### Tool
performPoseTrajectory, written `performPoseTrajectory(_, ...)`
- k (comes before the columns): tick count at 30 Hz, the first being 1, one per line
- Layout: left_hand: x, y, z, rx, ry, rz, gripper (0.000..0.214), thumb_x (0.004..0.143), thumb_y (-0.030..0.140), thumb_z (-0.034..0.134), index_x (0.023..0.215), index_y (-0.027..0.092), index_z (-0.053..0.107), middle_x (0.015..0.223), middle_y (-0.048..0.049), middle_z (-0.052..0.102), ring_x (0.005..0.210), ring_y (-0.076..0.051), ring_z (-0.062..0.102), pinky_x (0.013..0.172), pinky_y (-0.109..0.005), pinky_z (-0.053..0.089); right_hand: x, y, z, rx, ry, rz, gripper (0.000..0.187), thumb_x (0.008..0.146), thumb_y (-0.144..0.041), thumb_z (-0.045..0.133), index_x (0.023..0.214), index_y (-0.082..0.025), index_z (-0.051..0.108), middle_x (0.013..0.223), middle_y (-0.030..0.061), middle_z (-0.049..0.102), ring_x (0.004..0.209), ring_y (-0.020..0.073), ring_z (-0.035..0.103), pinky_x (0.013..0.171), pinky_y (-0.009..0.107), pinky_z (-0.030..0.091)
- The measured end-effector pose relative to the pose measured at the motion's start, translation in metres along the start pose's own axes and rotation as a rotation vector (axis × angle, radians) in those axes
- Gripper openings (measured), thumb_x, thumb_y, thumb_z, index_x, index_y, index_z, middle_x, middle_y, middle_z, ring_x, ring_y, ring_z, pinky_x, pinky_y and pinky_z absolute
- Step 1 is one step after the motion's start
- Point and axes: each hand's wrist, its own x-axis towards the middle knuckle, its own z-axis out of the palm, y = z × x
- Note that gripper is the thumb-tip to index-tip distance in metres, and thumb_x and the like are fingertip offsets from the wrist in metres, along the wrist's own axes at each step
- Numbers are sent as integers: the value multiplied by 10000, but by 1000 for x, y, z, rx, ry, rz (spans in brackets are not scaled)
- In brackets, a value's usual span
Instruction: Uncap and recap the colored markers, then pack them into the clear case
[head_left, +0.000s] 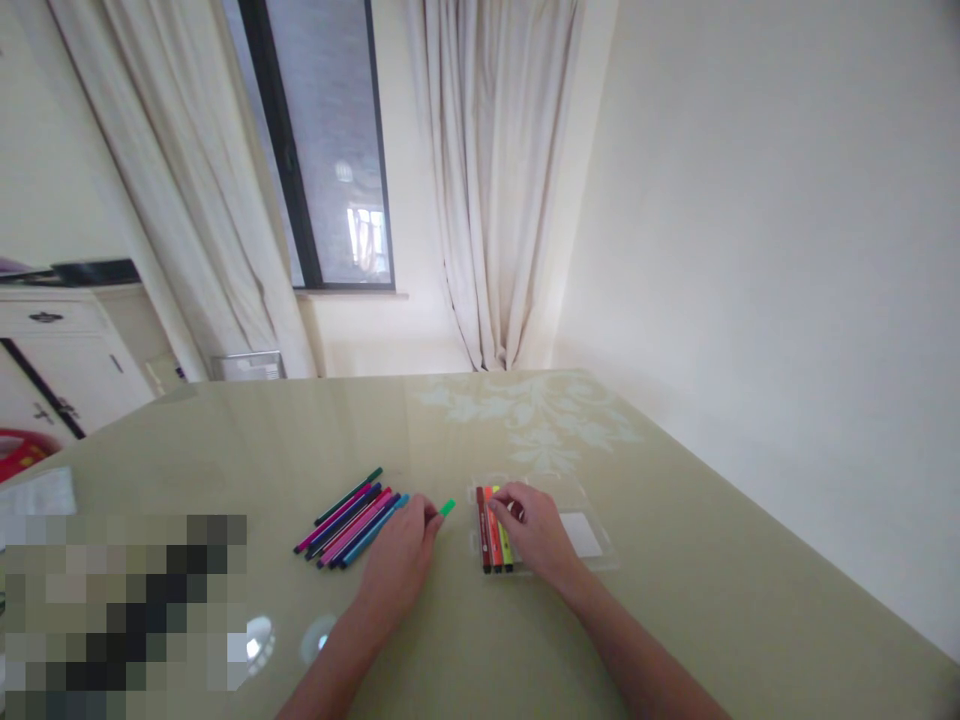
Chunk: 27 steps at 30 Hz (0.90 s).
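Several felt-tip pens (352, 521) in pink, purple, blue and dark green lie side by side on the glossy table (675, 600). My left hand (401, 565) is closed on a pen whose bright green tip (448, 507) sticks out past my fingers. A clear plastic pen case (592, 545) lies flat to the right. Three pens (493, 530), dark red, orange and yellow, rest in its left side. My right hand (536, 535) lies on the case with its fingers curled, its fingertips pressing the top of the yellow pen.
A wall runs along the table's right edge. Curtains (495, 180) and a dark window (322, 140) stand behind the far edge. A white cabinet (67, 350) is at the left. A pixelated patch (124, 615) covers the table's near left.
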Motion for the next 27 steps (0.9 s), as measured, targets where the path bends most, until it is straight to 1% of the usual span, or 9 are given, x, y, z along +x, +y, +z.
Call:
performPoseTrajectory(3,-6,17,8,-333,-11,31,351,1035,461,336,943,220,574,815,-19,681,734,-205,640,673,-301,436,-3,-8,5,230,-101,24,188,908,-356,644,855,-202,738,766,14,701,665,153,587,626,260,410)
performPoseTrajectory(6,-11,29,11,-506,-16,66,402,1024,522,359,994,216,617,799,-9,684,657,-181,613,628,-287,434,-3,-12,6,500,-177,78,250,890,-434,680,833,-195,726,690,-7,651,624,138,563,586,249,401)
performPoseTrajectory(7,-12,31,10,-546,-21,77,398,1020,524,383,1043,212,629,826,-14,697,667,-179,620,637,-285,447,-2,-12,4,576,-171,99,273,878,-458,694,825,-192,720,677,-10,641,611,134,554,572,246,395)
performPoseTrajectory(9,-14,34,8,-603,-29,94,395,1006,518,436,1130,206,644,882,-27,725,713,-182,645,669,-285,475,2,-11,-1,701,-97,150,314,846,-503,728,834,-189,715,694,-5,652,603,128,554,552,242,387)
performPoseTrajectory(12,-14,35,5,-615,-52,118,385,979,502,511,1141,200,686,923,-46,759,772,-195,674,700,-287,500,6,-7,-9,827,46,223,365,797,-548,771,831,-190,709,727,6,681,618,129,587,552,241,395)
performPoseTrajectory(14,-15,36,5,-610,-74,137,378,974,491,524,1125,201,715,936,-51,773,765,-195,681,703,-286,509,7,-7,-12,855,74,252,373,780,-551,790,826,-190,704,722,6,690,632,134,615,565,240,409)
performPoseTrajectory(16,-16,38,7,-612,-88,152,380,979,481,516,1127,203,728,937,-51,780,747,-191,682,705,-285,514,6,-8,-13,847,48,247,367,774,-537,804,837,-191,702,745,14,715,671,145,649,596,242,435)
performPoseTrajectory(21,-18,38,13,-624,-117,144,454,1018,518,431,1102,192,736,766,-26,738,698,-186,662,674,-272,494,3,-12,-11,810,-41,208,412,747,-536,827,948,-196,713,897,58,773,793,193,700,658,270,495)
performPoseTrajectory(27,-18,37,15,-577,-148,177,518,1047,537,348,1039,197,738,711,-16,711,663,-181,639,650,-265,478,2,-13,-9,760,-65,202,417,765,-562,790,939,-189,727,873,62,769,759,187,690,640,272,500)
